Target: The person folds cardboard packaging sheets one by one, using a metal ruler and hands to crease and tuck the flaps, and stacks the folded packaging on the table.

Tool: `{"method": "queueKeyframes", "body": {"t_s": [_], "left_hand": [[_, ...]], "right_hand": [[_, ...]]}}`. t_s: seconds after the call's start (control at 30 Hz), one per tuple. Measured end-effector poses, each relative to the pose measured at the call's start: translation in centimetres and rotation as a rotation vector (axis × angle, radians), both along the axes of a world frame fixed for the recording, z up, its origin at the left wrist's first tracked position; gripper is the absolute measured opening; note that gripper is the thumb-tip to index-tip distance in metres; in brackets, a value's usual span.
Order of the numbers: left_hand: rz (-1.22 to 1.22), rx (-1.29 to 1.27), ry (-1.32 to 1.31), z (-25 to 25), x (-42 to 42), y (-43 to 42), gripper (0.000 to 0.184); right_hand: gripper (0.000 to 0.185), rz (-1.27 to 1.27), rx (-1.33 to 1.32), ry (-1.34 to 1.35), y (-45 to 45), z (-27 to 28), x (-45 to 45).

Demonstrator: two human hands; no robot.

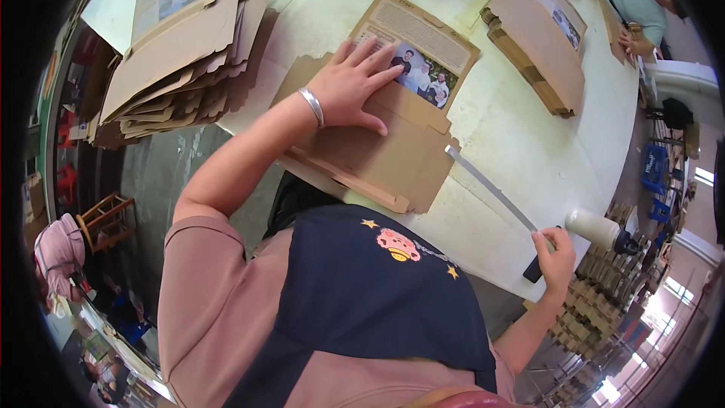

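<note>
My left hand (353, 91) lies flat with its fingers spread on a brown cardboard box blank (377, 147). Printed text and a photo of several people show on the blank's far panel. Its near edge is folded up in a narrow flap. In my right hand (557, 261), closed round its dark handle, is a tool with a long, narrow metal blade (495, 193). The blade points up and left, and its tip is close to the right edge of the blank. A bracelet circles my left wrist.
A tall, uneven stack of cardboard blanks (177, 68) stands at the left. Another pile (540, 53) lies at the right on the white table (483, 125). A pale bottle (593, 228) with a black cap lies near the right edge. Another person (638, 11) stands at the far right.
</note>
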State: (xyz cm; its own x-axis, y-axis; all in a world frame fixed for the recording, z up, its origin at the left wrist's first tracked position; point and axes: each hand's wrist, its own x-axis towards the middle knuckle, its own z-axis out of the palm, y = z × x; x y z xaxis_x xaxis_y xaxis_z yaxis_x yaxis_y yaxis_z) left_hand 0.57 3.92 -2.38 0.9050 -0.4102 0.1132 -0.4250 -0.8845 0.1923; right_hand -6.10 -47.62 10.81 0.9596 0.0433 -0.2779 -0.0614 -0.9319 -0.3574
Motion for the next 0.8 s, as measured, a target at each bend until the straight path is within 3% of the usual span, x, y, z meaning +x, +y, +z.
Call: {"method": "queueKeyframes", "body": {"t_s": [0.07,0.2,0.3,0.37,0.4,0.57,0.8], "left_hand": [[-0.016,-0.059,0.007,-0.8,0.2,0.2,0.108],[-0.093,-0.069,0.04,-0.1,0.2,1.1,0.108],[-0.164,-0.088,0.041,0.3,0.6,2.2,0.106],[-0.207,-0.11,0.038,0.0,0.8,2.6,0.106],[-0.227,-0.14,0.008,-0.2,1.1,2.7,0.105],[-0.233,-0.178,-0.048,-0.7,1.2,2.4,0.105],[-0.242,-0.173,-0.027,-0.6,1.4,2.3,0.104]], "right_hand": [[0.017,0.112,-0.057,-0.164,2.0,-1.2,0.4],[0.019,0.145,-0.036,-0.198,5.2,-2.4,0.9],[0.022,0.18,0.063,-0.116,3.2,-2.2,1.7],[0.028,0.074,-0.083,0.282,1.0,-2.1,2.5],[0.028,0.08,-0.087,0.283,0.6,-2.5,2.6],[0.031,0.291,-0.048,0.073,0.7,-5.0,3.8],[0.034,0.368,0.024,-0.016,9.0,-8.6,5.9]]}}
